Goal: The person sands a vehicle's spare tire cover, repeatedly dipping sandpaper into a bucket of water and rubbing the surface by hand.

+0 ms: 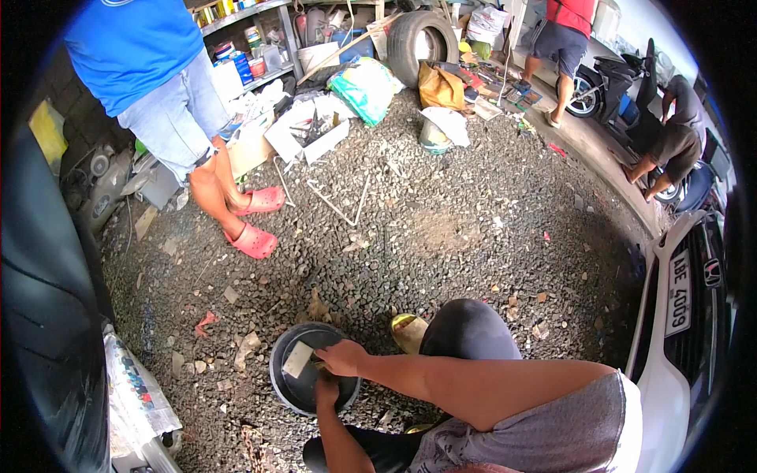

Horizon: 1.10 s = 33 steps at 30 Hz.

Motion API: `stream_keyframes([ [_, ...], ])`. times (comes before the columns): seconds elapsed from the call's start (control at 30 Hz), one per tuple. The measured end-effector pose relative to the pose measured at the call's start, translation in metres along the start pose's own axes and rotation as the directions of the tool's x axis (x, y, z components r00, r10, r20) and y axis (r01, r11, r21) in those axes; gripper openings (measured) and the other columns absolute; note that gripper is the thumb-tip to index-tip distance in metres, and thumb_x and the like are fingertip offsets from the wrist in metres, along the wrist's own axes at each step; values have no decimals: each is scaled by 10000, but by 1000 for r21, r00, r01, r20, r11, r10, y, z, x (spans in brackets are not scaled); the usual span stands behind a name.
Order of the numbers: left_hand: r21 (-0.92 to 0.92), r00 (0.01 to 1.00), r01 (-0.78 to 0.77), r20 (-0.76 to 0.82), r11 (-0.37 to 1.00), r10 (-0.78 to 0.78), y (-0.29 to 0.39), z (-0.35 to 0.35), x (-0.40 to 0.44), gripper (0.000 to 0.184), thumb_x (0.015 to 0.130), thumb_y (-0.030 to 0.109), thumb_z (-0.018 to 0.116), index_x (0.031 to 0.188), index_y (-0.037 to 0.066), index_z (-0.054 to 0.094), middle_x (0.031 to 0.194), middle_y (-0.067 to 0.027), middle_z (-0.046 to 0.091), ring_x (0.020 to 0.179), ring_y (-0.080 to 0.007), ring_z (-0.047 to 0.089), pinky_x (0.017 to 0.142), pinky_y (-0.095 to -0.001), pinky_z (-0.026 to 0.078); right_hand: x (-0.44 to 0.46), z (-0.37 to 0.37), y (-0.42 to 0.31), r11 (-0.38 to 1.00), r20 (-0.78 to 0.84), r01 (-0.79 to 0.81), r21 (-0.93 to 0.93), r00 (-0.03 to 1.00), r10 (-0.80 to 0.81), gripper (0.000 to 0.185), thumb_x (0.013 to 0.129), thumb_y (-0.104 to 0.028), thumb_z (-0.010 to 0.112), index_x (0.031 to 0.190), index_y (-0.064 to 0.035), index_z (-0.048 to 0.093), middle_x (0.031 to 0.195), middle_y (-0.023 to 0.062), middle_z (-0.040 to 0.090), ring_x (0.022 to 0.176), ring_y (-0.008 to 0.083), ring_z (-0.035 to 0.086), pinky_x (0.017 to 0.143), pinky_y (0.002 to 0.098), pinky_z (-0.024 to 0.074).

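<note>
A round black basin (277, 386) stands on the gravel at the lower centre. Inside it lies or is held a pale rectangular piece (298, 359). My right hand (341, 359) reaches over the basin's rim from the right, fingers closed together beside the piece's right edge; what they pinch is too small to make out. Just below, my left hand (326, 389) is down inside the basin, dark and in shadow, its fingers mostly hidden.
A person in red clogs (254, 240) stands at upper left. Bent metal rods (331, 206), a tire (402, 49), bags and boxes lie beyond. Two people and a motorcycle (585, 94) are at upper right. A white car (643, 355) stands right, a dark vehicle part (47, 315) left.
</note>
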<state>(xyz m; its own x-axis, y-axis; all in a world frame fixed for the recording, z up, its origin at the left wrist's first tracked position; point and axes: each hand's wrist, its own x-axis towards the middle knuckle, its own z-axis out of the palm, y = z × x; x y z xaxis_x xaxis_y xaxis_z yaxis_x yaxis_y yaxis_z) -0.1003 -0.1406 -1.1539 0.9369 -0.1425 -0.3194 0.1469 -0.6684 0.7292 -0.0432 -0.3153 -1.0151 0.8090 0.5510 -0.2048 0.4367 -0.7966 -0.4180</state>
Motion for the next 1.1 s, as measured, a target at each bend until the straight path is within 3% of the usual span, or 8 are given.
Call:
stream_keyframes([
  [0.4,-100,998,-55,-13,993,54,8,-4,-2,317,948,220,561,1204,41,611,1147,-256,651,1090,-476,587,880,-522,474,0,0,1,1000,-7,7,-1,1000,-7,468,935,-278,582,1356,-85,515,944,126,684,797,331,680,699,469,545],
  [0.6,9,991,127,39,992,-127,40,-18,-8,377,903,229,623,1231,43,614,1129,-252,665,1078,-481,602,902,-533,476,3,0,1,1000,49,-17,-10,999,18,469,937,-279,579,1357,-79,515,960,124,688,800,321,681,699,462,549],
  [0.7,-72,995,100,12,992,-99,28,-15,-8,437,869,253,668,1252,52,611,1150,-251,664,1100,-464,606,925,-528,477,1,-1,0,1000,29,-17,-3,999,17,461,931,-276,583,1343,-78,522,972,125,693,808,321,683,705,462,549],
  [0.8,-5,994,93,59,996,-93,28,-15,-10,398,960,299,563,1243,20,567,1193,-289,616,1128,-505,547,881,-534,450,1,2,1,1000,5,-9,-8,1000,9,454,925,-272,587,1331,-79,527,970,125,694,816,320,685,712,464,549],
  [1.0,-24,992,122,14,992,-122,41,-20,-14,378,926,315,586,1133,1,632,1084,-300,652,1069,-502,583,851,-536,457,2,3,2,1000,-9,6,23,1000,-6,454,926,-267,584,1334,-78,526,956,129,688,825,326,683,712,470,548],
  [1.1,-34,998,59,-22,998,-60,24,-11,-8,385,908,340,600,1079,0,654,1032,-302,660,1031,-514,592,823,-543,459,0,-2,0,999,33,-28,39,999,27,460,927,-267,580,1342,-78,523,957,131,688,822,329,681,710,474,548],
])
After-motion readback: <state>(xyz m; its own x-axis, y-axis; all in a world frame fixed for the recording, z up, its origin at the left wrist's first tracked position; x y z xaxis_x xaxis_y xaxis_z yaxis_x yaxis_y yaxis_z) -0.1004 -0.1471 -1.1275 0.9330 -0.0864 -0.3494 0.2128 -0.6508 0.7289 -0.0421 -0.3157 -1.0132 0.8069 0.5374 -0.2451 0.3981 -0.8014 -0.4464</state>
